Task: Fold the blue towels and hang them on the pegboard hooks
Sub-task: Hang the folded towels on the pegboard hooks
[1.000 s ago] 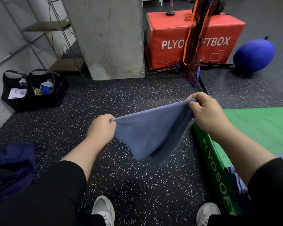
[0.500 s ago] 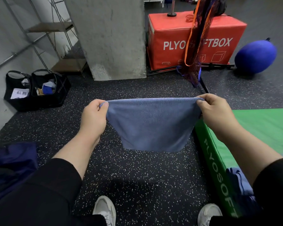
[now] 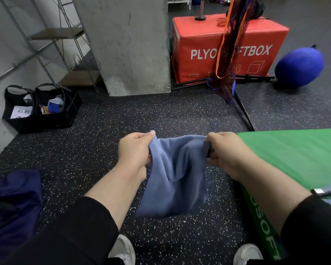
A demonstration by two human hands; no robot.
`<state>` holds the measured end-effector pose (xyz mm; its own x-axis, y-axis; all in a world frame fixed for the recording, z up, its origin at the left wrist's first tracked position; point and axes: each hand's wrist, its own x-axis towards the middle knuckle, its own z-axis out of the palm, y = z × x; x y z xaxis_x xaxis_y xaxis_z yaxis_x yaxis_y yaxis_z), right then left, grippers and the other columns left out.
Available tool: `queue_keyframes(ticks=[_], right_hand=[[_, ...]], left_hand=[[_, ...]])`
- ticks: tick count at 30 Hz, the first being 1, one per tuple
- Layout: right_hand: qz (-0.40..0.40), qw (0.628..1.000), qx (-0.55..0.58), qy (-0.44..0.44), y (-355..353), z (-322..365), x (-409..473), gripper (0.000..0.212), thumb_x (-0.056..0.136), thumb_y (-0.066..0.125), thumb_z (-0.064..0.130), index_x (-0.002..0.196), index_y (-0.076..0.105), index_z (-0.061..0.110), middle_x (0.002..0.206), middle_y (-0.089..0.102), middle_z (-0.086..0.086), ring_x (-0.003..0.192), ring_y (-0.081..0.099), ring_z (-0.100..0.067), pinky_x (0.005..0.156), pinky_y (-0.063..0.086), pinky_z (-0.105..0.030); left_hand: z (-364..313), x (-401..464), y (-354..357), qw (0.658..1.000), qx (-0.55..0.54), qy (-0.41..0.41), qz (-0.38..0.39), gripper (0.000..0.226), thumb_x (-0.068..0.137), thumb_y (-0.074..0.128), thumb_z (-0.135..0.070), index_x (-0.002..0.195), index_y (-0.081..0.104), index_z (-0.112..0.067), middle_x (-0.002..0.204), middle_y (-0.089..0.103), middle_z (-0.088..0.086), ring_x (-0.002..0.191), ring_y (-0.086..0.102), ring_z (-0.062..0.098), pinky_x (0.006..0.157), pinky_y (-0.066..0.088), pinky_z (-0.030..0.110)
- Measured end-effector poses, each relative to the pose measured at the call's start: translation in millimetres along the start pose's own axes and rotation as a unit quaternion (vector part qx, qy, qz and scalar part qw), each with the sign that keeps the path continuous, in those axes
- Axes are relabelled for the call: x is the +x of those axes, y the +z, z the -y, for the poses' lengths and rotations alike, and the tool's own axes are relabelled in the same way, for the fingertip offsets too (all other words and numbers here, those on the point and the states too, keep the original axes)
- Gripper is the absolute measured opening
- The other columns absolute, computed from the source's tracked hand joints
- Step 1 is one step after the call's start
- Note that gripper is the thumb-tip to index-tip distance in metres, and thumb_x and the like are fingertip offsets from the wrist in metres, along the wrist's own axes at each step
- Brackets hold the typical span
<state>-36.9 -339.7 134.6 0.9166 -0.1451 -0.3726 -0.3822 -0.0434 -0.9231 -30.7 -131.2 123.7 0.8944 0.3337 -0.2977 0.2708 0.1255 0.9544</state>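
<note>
As hands (image 3: 180,150) closed in, blue towel (image 3: 175,178) slackened.

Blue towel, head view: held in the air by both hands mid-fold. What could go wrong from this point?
1. The blue towel hangs slack and bunched between the left hand and right hand, so the fold may come out uneven.
2. Each hand grips only the top edge; a slip could drop it on the speckled floor.
3. No pegboard is in view, so the person will probably have to carry the folded towel, and it could unfold on the way.
</note>
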Motion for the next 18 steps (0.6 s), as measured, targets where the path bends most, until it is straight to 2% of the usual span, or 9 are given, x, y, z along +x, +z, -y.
queue_keyframes(ticks=[3, 5, 8, 12, 13, 16, 18], right_hand=[[0.019, 1.0, 0.023, 0.003, 10.3, -0.7, -3.0, 0.027, 0.087, 0.045, 0.002, 0.065, 0.052, 0.015, 0.052, 0.047, -0.001, 0.048, 0.044, -0.016, 0.053, 0.048, -0.027], [0.034, 0.999, 0.033, -0.001, 15.8, 0.1, -6.9, 0.028, 0.086, 0.045, -0.001, 0.065, 0.057, 0.013, 0.054, 0.051, -0.005, 0.048, 0.05, -0.018, 0.052, 0.051, -0.029], [0.077, 0.995, 0.055, -0.006, 23.7, 0.6, -11.6, 0.024, 0.091, 0.048, 0.002, 0.078, 0.067, 0.006, 0.069, 0.063, -0.014, 0.068, 0.062, -0.027, 0.069, 0.055, -0.042], [0.104, 0.991, 0.085, -0.009, 32.0, 3.1, -16.0, 0.026, 0.094, 0.051, 0.002, 0.078, 0.071, -0.003, 0.067, 0.052, -0.014, 0.065, 0.052, -0.025, 0.067, 0.045, -0.038], [0.106, 0.99, 0.09, -0.01, 33.0, 3.8, -16.7, 0.027, 0.093, 0.052, 0.002, 0.076, 0.074, 0.001, 0.068, 0.05, -0.014, 0.065, 0.05, -0.024, 0.066, 0.044, -0.038], [0.116, 0.987, 0.109, 0.0, 32.5, 5.2, -17.9, 0.041, 0.095, 0.053, 0.002, 0.061, 0.075, 0.012, 0.058, 0.049, -0.006, 0.054, 0.049, -0.02, 0.059, 0.045, -0.03], [0.125, 0.984, 0.126, 0.01, 33.2, 5.8, -19.6, 0.036, 0.097, 0.053, 0.004, 0.071, 0.076, 0.01, 0.06, 0.052, -0.007, 0.056, 0.052, -0.019, 0.058, 0.048, -0.029]], left_hand=[[-3.7, -7.0, 8.2, 0.998, 0.029, 0.053, 0.022, 0.021, 0.085, 0.078, -0.028, 0.07, 0.07, -0.017, 0.072, 0.066, 0.007, 0.069, 0.058, 0.021, 0.068, 0.05, 0.041], [-4.4, -15.0, 15.4, 0.991, 0.068, 0.104, 0.039, 0.021, 0.085, 0.078, -0.027, 0.071, 0.07, -0.013, 0.069, 0.066, 0.009, 0.066, 0.055, 0.017, 0.066, 0.048, 0.038], [0.8, -29.3, 26.4, 0.982, 0.11, 0.135, 0.075, 0.018, 0.09, 0.075, -0.022, 0.076, 0.07, -0.011, 0.075, 0.072, 0.015, 0.065, 0.056, 0.013, 0.065, 0.046, 0.031], [6.7, -36.8, 34.7, 0.964, 0.185, 0.177, 0.071, 0.016, 0.089, 0.076, -0.022, 0.074, 0.071, -0.02, 0.07, 0.072, -0.007, 0.061, 0.058, 0.001, 0.058, 0.043, 0.017], [6.5, -37.4, 35.7, 0.961, 0.194, 0.186, 0.062, 0.016, 0.089, 0.076, -0.022, 0.074, 0.071, -0.021, 0.069, 0.071, -0.009, 0.061, 0.058, -0.001, 0.057, 0.043, 0.016], [5.3, -39.6, 36.9, 0.96, 0.196, 0.194, 0.042, 0.016, 0.088, 0.076, -0.023, 0.073, 0.07, -0.022, 0.07, 0.07, -0.012, 0.064, 0.061, 0.001, 0.059, 0.046, 0.019], [5.4, -39.7, 36.6, 0.962, 0.19, 0.191, 0.031, 0.014, 0.088, 0.076, -0.026, 0.075, 0.071, -0.022, 0.072, 0.072, -0.01, 0.07, 0.066, 0.008, 0.064, 0.051, 0.027]])
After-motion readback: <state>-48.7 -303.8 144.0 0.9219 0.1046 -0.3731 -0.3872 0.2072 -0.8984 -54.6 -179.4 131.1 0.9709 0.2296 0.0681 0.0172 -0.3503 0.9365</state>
